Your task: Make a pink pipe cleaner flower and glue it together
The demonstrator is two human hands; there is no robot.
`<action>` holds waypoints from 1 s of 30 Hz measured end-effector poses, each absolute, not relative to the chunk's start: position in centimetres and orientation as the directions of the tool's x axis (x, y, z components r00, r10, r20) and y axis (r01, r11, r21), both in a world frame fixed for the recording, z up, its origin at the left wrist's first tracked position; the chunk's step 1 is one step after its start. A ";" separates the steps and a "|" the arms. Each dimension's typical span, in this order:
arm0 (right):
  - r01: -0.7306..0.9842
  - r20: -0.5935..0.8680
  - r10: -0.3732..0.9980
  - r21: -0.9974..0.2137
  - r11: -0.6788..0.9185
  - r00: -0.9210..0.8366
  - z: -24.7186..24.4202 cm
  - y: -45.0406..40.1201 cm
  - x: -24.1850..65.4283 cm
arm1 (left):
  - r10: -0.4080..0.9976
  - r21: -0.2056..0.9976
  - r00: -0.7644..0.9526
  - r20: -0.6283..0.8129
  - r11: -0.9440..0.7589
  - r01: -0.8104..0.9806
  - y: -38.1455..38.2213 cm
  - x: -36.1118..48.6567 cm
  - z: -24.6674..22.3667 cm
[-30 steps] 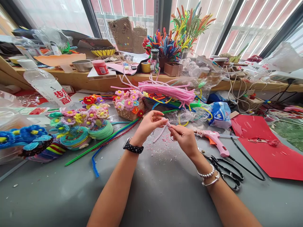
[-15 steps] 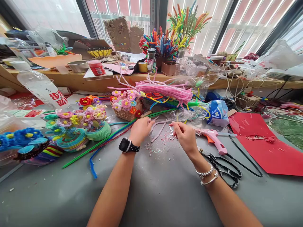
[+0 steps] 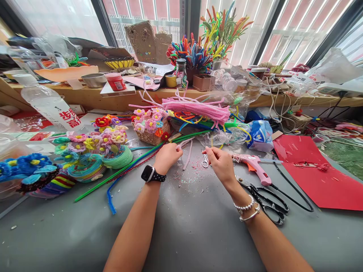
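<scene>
**Pinching a pale pink fuzzy craft stem**

Clasped at the fingertips of the left hand, pointing toward two o'clock. At three o'clock, the right hand, curled inward just beside small silver-coloured metal scissors; impossible to tell whether gripping anything. At ten o'clock, a clear plastic bottle with large red Chinese characters. Unlike one second ago, apart, no longer meeting at the fingertips.

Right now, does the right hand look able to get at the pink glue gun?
Probably yes: the pink glue gun lies just right of the right hand, its grip uncovered; the black-handled scissors lie beside it, not over it.
</scene>
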State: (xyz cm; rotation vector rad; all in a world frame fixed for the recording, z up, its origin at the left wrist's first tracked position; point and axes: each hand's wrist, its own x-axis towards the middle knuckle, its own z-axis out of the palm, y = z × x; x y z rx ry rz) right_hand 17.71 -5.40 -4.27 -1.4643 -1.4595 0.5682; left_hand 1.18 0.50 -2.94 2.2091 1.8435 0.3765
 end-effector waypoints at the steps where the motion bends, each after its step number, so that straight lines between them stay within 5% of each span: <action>1: 0.491 0.283 0.944 -0.855 0.167 0.172 -4.3 -5.3 17.8 | 0.982 0.397 0.176 0.065 -0.187 0.898 0.5 1.2 -2.8; 5: 0.376 0.171 0.977 -0.920 0.112 0.128 -4.7 -4.9 17.7 | 0.968 0.694 0.238 0.076 -0.223 0.684 0.3 1.0 -1.8; 10: -0.058 -0.115 0.993 -0.991 -0.117 -0.037 -4.7 -4.8 17.4 | 0.882 0.964 0.466 -0.073 -0.057 0.259 -0.5 0.6 -0.5; 16: -0.446 -0.045 0.997 -0.892 -0.068 -0.060 -4.6 -4.9 17.5 | 0.665 0.976 0.716 -0.210 0.104 0.190 -1.3 0.8 0.0; 23: -0.347 -0.053 0.975 -0.938 0.025 0.214 -4.8 -4.5 17.9 | 0.819 0.974 0.561 -0.117 -0.015 0.224 -0.9 1.0 -0.5; 30: -0.325 -0.102 0.970 -0.945 -0.026 0.219 -4.6 -4.5 18.0 | 0.815 0.953 0.578 -0.036 -0.146 0.265 -1.0 1.5 -0.6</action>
